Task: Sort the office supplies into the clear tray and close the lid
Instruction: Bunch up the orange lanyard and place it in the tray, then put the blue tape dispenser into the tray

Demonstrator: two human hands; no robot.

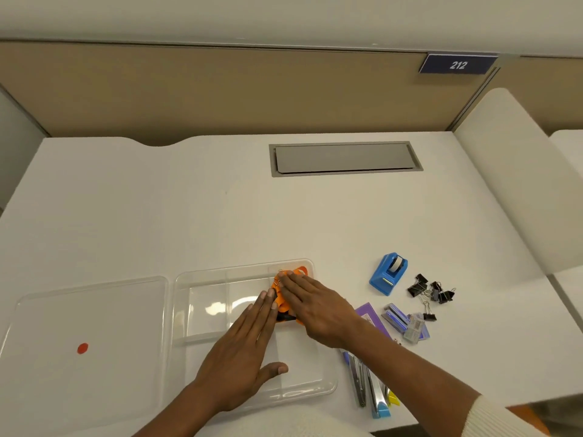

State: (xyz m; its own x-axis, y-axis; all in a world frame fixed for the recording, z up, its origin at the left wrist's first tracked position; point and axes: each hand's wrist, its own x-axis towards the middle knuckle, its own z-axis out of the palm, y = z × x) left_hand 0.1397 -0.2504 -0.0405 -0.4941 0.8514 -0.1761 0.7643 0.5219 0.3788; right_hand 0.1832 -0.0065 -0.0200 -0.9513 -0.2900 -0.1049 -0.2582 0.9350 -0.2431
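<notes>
A clear tray [202, 280] with several compartments lies on the white desk, and its lid [91, 335], marked with a red dot, lies flat to its left. An orange bundle of supplies [299, 270] sits in the tray's back right compartment. My right hand [315, 305] lies flat on top of that bundle with its fingers straight. My left hand [244, 351] is flat over the tray, fingertips touching the bundle's left side. Right of the tray lie a blue tape dispenser [388, 274], black binder clips [430, 291], staple boxes [407, 323], a purple pad [369, 315] and staplers [367, 386].
A grey cable hatch [345, 158] is set into the desk at the back. A beige partition with a blue sign reading 212 [457, 64] stands behind. A white divider [517, 171] rises along the right side.
</notes>
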